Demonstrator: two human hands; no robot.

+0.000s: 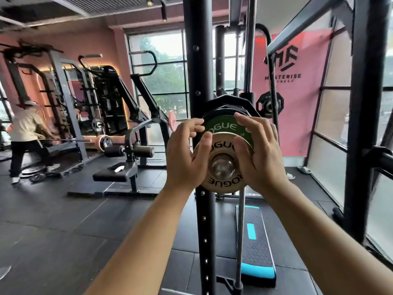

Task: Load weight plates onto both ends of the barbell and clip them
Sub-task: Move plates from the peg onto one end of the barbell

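Observation:
The steel barbell sleeve end [222,167] points at me, at the frame's centre. A small tan Rogue plate [221,184] sits outermost on it. Behind that is a green Rogue plate [225,125], then larger black plates [229,103]. My left hand [187,158] rests on the tan plate's left edge, its fingers reaching the green plate's rim. My right hand [258,154] presses on the right side with fingers nearly straight, spanning both small plates. No clip is in view.
A black rack upright [196,81] stands just left of the plates. Below lies a black and teal aerobic step [256,248]. A bench machine [127,167] stands to the left. A person [25,137] works at the far left. Glass partition frames [361,124] close off the right.

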